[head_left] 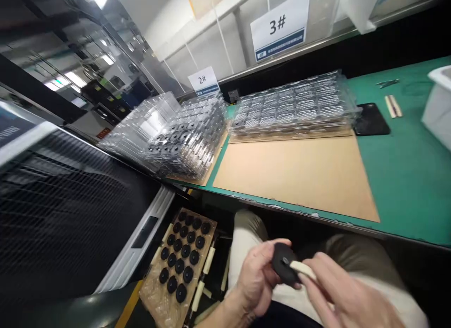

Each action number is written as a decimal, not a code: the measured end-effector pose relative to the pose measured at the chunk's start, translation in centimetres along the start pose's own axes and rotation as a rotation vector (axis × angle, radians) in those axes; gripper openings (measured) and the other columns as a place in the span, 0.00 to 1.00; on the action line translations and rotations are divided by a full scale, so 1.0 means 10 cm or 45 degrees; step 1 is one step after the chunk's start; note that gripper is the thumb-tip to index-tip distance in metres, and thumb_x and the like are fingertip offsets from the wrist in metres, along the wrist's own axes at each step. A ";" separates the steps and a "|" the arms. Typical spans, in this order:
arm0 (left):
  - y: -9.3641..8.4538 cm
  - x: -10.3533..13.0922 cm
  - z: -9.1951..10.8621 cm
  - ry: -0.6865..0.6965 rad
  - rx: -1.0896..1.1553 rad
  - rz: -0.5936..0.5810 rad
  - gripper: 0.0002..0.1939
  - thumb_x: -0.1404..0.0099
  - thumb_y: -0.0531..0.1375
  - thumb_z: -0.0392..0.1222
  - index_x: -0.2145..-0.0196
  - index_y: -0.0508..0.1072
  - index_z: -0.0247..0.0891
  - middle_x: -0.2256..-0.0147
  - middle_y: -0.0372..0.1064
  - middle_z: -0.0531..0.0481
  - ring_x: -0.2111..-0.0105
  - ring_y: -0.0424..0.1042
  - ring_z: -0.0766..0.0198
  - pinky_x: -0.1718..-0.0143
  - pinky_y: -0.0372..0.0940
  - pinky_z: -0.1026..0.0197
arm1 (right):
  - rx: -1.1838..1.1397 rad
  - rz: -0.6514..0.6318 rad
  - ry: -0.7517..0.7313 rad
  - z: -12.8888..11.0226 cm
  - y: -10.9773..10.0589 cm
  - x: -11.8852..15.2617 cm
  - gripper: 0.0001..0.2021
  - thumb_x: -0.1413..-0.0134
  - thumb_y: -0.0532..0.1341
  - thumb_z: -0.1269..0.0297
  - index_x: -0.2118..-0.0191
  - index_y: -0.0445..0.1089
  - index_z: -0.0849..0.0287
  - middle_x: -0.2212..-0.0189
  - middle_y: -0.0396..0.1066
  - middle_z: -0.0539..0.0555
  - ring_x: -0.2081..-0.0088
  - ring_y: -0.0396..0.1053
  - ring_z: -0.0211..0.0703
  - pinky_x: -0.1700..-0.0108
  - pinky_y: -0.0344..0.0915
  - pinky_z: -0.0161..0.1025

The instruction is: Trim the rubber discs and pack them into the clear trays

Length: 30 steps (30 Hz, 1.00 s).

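Note:
Over my lap, my left hand (pixel 254 277) is closed on a round black disc (pixel 281 256) with a small hub at its middle. In my right hand (pixel 336 283) is a cream-coloured stick (pixel 303 270), its end resting at or just over the disc's hub; whether it touches cannot be made out. Below and left of my hands, a clear plastic tray (pixel 157 295) on cardboard carries rows of similar black discs (pixel 179 266). Some of the tray's pockets, nearest me, hold no disc.
A green workbench (pixel 408 182) bears a cardboard sheet (pixel 296 173), stacked clear trays (pixel 289 102), another tray stack with black discs (pixel 183 135), a black flat pad (pixel 371 119), tweezers (pixel 386 83), two cream strips (pixel 393 106) and a white bin (pixel 439 107). A dark mesh-faced machine (pixel 70 201) stands left.

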<state>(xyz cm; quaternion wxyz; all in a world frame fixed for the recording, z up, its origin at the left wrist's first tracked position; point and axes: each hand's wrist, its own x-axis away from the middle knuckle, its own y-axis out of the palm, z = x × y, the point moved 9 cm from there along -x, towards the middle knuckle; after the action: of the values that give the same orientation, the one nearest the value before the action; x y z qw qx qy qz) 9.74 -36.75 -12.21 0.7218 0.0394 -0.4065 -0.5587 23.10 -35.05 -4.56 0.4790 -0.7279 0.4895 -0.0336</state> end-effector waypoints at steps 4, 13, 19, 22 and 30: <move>0.02 0.06 0.15 0.068 -0.028 0.014 0.22 0.37 0.69 0.52 0.53 0.82 0.33 0.63 0.77 0.42 0.67 0.75 0.62 0.66 0.73 0.63 | -0.055 -0.191 0.146 -0.09 -0.01 -0.08 0.10 0.27 0.50 0.65 0.63 0.63 0.54 0.70 0.63 0.49 0.76 0.62 0.38 0.74 0.53 0.38; 0.11 0.06 0.03 -0.160 -0.044 -0.193 0.21 0.35 0.66 0.56 0.59 0.83 0.33 0.69 0.75 0.45 0.72 0.73 0.62 0.72 0.74 0.61 | -0.024 -0.264 0.081 -0.11 -0.18 -0.30 0.09 0.29 0.50 0.70 0.62 0.64 0.57 0.66 0.61 0.50 0.68 0.59 0.42 0.66 0.52 0.40; 0.09 0.03 0.07 -0.112 -0.121 -0.166 0.23 0.35 0.67 0.55 0.54 0.82 0.31 0.68 0.76 0.44 0.72 0.73 0.62 0.70 0.75 0.59 | 0.042 -0.286 0.201 -0.05 -0.09 -0.18 0.09 0.30 0.50 0.70 0.63 0.63 0.56 0.67 0.60 0.49 0.71 0.56 0.41 0.69 0.48 0.42; 0.12 0.05 -0.09 -0.282 -0.157 -0.278 0.24 0.37 0.68 0.58 0.66 0.82 0.29 0.73 0.74 0.43 0.76 0.71 0.62 0.77 0.73 0.60 | 0.078 -0.319 0.020 -0.15 -0.13 -0.29 0.09 0.28 0.49 0.70 0.61 0.65 0.57 0.66 0.62 0.51 0.68 0.58 0.43 0.66 0.50 0.43; 0.06 -0.02 0.11 -0.065 0.025 -0.095 0.23 0.35 0.67 0.56 0.51 0.81 0.35 0.66 0.77 0.46 0.72 0.75 0.62 0.67 0.74 0.60 | 0.037 -0.341 0.162 -0.06 -0.08 -0.29 0.10 0.28 0.49 0.69 0.64 0.63 0.56 0.67 0.60 0.50 0.71 0.57 0.42 0.69 0.50 0.42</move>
<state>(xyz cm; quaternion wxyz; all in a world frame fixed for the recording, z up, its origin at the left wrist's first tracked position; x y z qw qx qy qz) 9.50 -35.90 -11.31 0.6895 0.0471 -0.4285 -0.5820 21.84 -33.23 -2.48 0.4488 -0.7761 0.4167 -0.1505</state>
